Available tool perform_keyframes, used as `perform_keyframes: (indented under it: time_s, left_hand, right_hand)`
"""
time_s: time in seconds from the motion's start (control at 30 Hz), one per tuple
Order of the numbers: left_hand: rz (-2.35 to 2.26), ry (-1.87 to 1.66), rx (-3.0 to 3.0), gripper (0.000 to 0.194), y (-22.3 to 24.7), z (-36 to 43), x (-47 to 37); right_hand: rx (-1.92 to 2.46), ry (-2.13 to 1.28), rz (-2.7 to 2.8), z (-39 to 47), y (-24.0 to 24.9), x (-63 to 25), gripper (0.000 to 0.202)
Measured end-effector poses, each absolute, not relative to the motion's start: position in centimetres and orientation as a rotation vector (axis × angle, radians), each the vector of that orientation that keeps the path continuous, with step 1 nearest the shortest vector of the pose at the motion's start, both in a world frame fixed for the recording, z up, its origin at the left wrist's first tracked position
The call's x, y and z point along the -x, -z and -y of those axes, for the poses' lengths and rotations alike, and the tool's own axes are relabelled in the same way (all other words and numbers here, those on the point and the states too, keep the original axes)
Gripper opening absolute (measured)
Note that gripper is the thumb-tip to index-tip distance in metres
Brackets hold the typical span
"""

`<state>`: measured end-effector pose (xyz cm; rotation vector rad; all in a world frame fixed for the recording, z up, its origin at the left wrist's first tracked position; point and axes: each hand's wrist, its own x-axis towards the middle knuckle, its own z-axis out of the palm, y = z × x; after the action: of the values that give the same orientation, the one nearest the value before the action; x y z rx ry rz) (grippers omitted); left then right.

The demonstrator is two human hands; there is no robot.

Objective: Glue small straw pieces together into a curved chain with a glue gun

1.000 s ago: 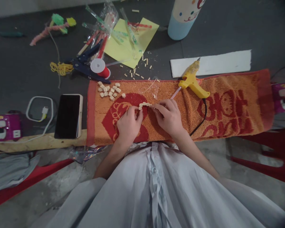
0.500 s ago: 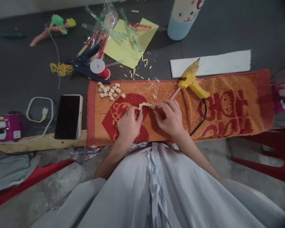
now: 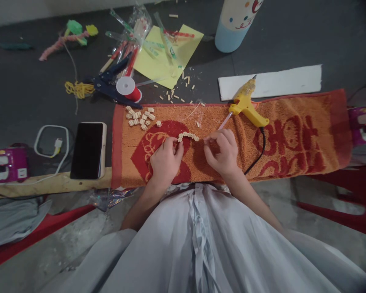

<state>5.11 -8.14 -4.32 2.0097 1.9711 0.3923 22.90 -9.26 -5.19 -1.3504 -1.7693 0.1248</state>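
Note:
A curved chain of small pale pieces (image 3: 189,135) arches over the orange towel (image 3: 216,162). My left hand (image 3: 167,156) pinches its left end between thumb and fingertips. Just right of the chain's free right end is my right hand (image 3: 222,150), its thumb and fingers curled close together; whether something tiny sits between them is too small to tell. A cluster of pale pieces (image 3: 140,117) lies at the towel's upper left. The yellow glue gun (image 3: 247,106) rests beyond my right hand, its clear stick pointing toward that hand.
Behind the towel are a white board (image 3: 289,81), a bottle (image 3: 236,28), yellow paper (image 3: 158,57) with straws, dark blue pliers (image 3: 110,83) and a red thread spool (image 3: 129,89). A phone (image 3: 88,150) and white cable (image 3: 67,142) lie to the left.
My right hand has moved slightly right, away from the chain's right end, which now shows free. My left hand stays at the left end.

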Motion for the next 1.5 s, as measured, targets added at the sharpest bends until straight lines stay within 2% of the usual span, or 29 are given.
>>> perform_keyframes:
  time_s: [0.1, 0.27, 0.47, 1.1, 1.5]
  left_hand:
    - [-1.978, -0.385, -2.015, 0.021, 4.4, 8.1, -5.1]
    - [-1.972, -0.389, -2.026, 0.020, 4.3, 8.1, -5.1]
    - [-1.953, -0.374, -2.037, 0.020, 4.3, 8.0, -5.0]
    - [-1.950, -0.333, -2.059, 0.018, 4.0, 8.1, -4.9]
    - [-1.986, -0.335, -1.991, 0.029, 4.1, 8.1, -5.1]
  right_hand:
    - [1.383, -0.131, 1.796, 9.4, 5.3, -22.9, 0.012]
    - [1.493, -0.138, 1.968, 9.7, 5.2, -22.7, 0.026]
    - [1.594, -0.199, 2.066, 9.3, 4.5, -22.1, 0.034]
    - [1.530, -0.148, 2.050, 8.2, 5.5, -21.2, 0.025]
    - [1.496, -0.164, 2.030, 8.1, 5.8, -21.3, 0.026]
